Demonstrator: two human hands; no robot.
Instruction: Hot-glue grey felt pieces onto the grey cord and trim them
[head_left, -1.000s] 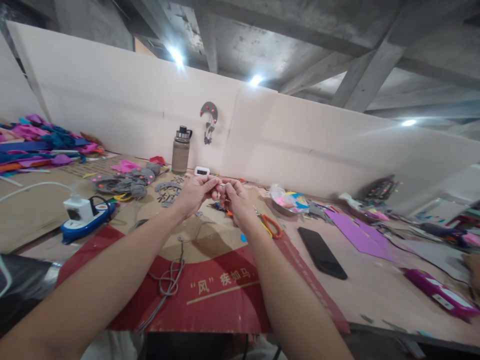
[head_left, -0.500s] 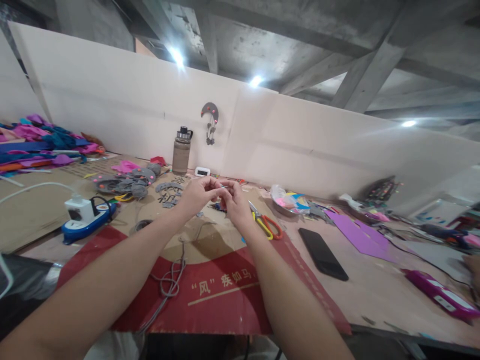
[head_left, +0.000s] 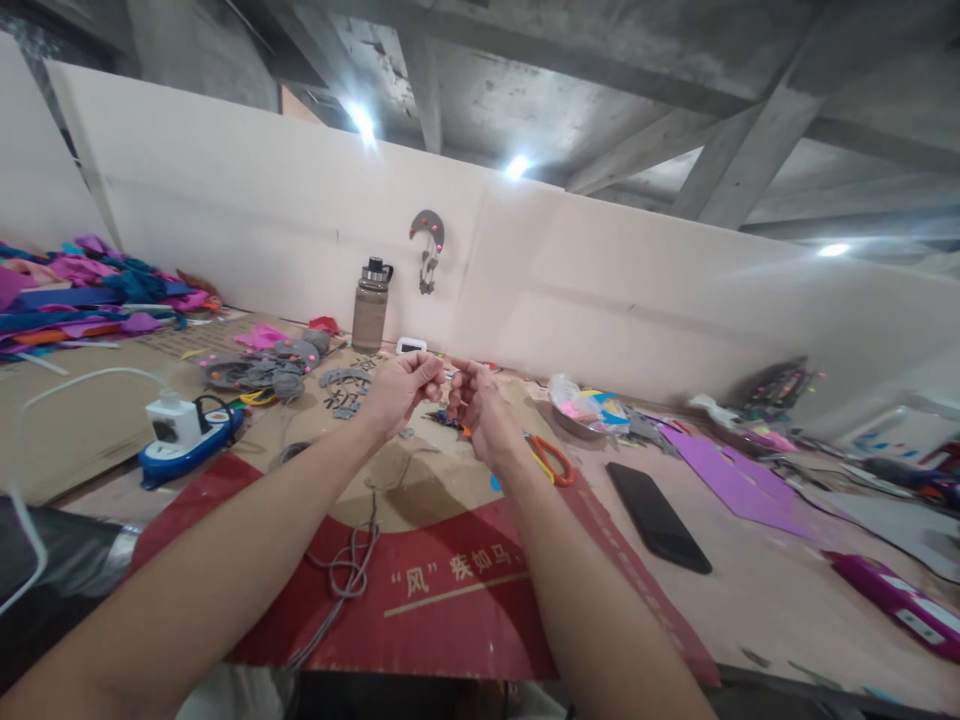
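Observation:
My left hand (head_left: 407,392) is raised over the work board, thumb and fingertips pinched together. Close beside it, a small gap away, my right hand (head_left: 484,408) has its fingers curled in toward the thumb. Whatever either hand pinches is too small to make out. Below them lies a brown and red cardboard sheet (head_left: 450,640) with printed characters. A loose tangle of grey cord (head_left: 349,570) rests on its red part, a thin strand running up toward the hands. Scissors with orange and yellow handles (head_left: 553,460) lie partly behind my right wrist. Grey felt pieces (head_left: 346,378) sit left of my hands.
A water bottle (head_left: 370,308) stands by the white partition, where a grey crescent ornament (head_left: 427,240) hangs. Leftward are a blue power strip (head_left: 176,455) and piled coloured cloth (head_left: 97,285). Rightward lie a black phone (head_left: 658,515), a bowl (head_left: 581,422), purple sheets (head_left: 731,475) and a magenta device (head_left: 896,600).
My hands were touching at the fingertips and have drawn slightly apart. My right hand's fingers are more curled, and the whole view has shifted a little.

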